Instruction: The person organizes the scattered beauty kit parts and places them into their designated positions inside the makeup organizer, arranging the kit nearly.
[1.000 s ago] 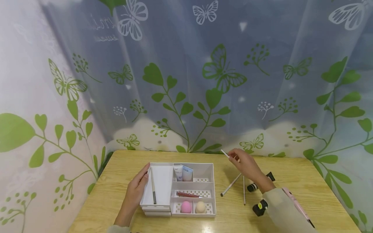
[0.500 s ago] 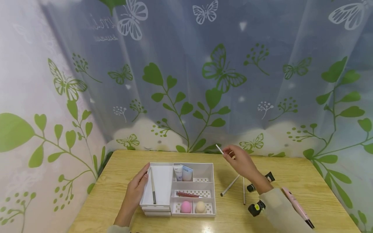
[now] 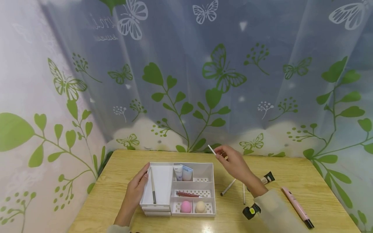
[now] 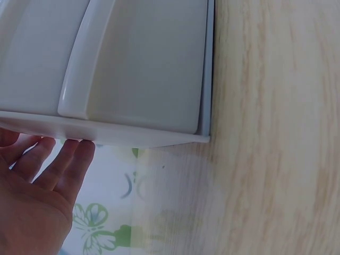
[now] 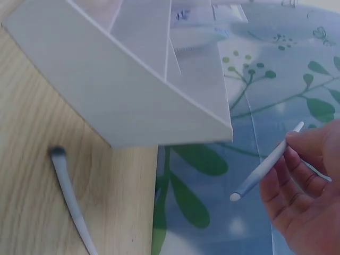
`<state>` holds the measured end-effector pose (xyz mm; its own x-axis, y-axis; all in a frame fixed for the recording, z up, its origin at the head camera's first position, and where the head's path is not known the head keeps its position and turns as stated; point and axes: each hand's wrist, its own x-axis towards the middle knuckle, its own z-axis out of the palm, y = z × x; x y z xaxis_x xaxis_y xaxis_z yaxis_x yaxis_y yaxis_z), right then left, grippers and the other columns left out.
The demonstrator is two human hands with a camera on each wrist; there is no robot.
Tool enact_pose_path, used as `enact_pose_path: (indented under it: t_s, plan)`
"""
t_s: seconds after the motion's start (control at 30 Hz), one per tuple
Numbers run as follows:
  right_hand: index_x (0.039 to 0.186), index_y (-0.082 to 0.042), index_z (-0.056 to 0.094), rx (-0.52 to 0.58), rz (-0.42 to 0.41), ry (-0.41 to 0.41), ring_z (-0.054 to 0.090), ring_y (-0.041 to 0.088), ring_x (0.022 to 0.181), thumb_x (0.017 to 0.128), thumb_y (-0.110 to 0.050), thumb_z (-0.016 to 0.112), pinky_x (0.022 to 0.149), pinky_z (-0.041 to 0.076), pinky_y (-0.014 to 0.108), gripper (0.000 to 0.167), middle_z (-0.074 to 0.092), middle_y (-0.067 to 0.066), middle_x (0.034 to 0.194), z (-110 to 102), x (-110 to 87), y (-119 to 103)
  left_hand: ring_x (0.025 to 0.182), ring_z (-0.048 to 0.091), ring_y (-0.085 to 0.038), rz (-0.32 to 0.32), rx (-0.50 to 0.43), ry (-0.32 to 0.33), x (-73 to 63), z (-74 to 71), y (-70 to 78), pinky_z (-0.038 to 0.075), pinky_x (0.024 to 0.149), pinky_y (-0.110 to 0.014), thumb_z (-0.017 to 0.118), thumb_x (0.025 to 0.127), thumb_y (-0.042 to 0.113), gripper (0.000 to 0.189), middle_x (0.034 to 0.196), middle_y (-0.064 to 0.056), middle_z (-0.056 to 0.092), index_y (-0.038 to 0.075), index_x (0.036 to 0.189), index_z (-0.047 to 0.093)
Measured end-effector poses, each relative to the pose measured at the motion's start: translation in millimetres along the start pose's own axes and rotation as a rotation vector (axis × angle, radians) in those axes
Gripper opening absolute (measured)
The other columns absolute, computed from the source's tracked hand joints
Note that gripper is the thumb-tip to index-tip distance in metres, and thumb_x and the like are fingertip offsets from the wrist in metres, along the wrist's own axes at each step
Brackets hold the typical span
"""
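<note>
A leafy curtain backs our surface. In the organizer we count two tubes, two sponges, one red stick and one brush; two loose brushes lie right of it. Our left hand rests loosely extended fingers on the organizer's left wall; our right hand pinches one white stick near its far right corner. Our forearm partly hides a black-capped tube; a black item lies nearby.

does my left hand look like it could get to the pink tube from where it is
Probably not: the left hand touches the left side of the white organizer, and the pink tube lies beyond the right sleeve, so organizer and sleeve seem in the way.
</note>
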<state>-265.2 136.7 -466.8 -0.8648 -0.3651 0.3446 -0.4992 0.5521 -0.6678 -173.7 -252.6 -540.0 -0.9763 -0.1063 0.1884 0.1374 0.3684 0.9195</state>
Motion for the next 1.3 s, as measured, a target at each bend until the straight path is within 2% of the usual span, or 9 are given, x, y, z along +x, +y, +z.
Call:
enact_pose_path:
  t_s: [0.2,0.33,0.63,0.83,1.03,1.3]
  plan:
    - [0.131,-0.004,0.072,0.007,-0.057,-0.015,0.069,0.013,0.091,0.108,-0.009,0.068,0.080,0.062,0.031,0.023,0.073,0.003,0.106,11,-2.2,-8,0.162,0.037,-0.030,0.007,-0.002,-0.012,0.5,0.0,0.7,0.027,0.113,0.000,0.046,0.119,0.019,0.048,0.172,-0.009,0.046,0.008,0.165,0.048]
    - [0.132,-0.003,0.071,0.034,-0.077,-0.006,0.070,0.014,0.090,0.107,-0.007,0.069,0.079,0.063,0.030,0.025,0.073,0.003,0.104,16,-1.5,-14,0.162,0.037,-0.031,0.007,0.003,-0.013,0.8,0.4,0.3,0.026,0.113,0.001,0.046,0.119,0.020,0.048,0.172,-0.010,0.046,0.008,0.165,0.047]
    - [0.137,-0.003,0.068,0.085,-0.043,-0.053,0.071,0.014,0.089,0.106,-0.008,0.071,0.075,0.062,0.027,0.031,0.072,0.004,0.104,29,-3.1,-29,0.162,0.036,-0.027,-0.022,0.021,-0.016,2.3,0.1,-3.0,0.025,0.113,0.002,0.044,0.120,0.023,0.048,0.173,-0.006,0.045,0.013,0.167,0.046]
    - [0.144,-0.006,0.066,0.139,-0.001,-0.083,0.070,0.011,0.086,0.106,-0.008,0.071,0.068,0.060,0.025,0.038,0.072,0.004,0.105,37,-2.4,-40,0.163,0.035,-0.027,-0.021,0.015,-0.022,3.3,0.0,-4.1,0.025,0.113,0.002,0.043,0.120,0.021,0.049,0.173,-0.008,0.044,0.010,0.167,0.045]
    - [0.151,-0.009,0.061,0.151,-0.014,-0.104,0.068,0.008,0.084,0.107,-0.008,0.069,0.066,0.059,0.025,0.045,0.070,0.003,0.106,50,-2.4,-47,0.163,0.035,-0.027,-0.028,0.012,-0.016,2.4,-0.3,-4.6,0.025,0.112,0.002,0.044,0.120,0.021,0.048,0.173,-0.008,0.044,0.010,0.167,0.046]
    - [0.146,-0.008,0.066,0.204,-0.015,-0.124,0.068,0.007,0.084,0.106,-0.009,0.071,0.069,0.060,0.024,0.040,0.071,0.003,0.106,70,-5.9,-56,0.162,0.036,-0.027,-0.020,0.013,-0.012,2.3,-0.3,-6.9,0.026,0.113,0.002,0.044,0.120,0.021,0.048,0.173,-0.008,0.045,0.010,0.166,0.046]
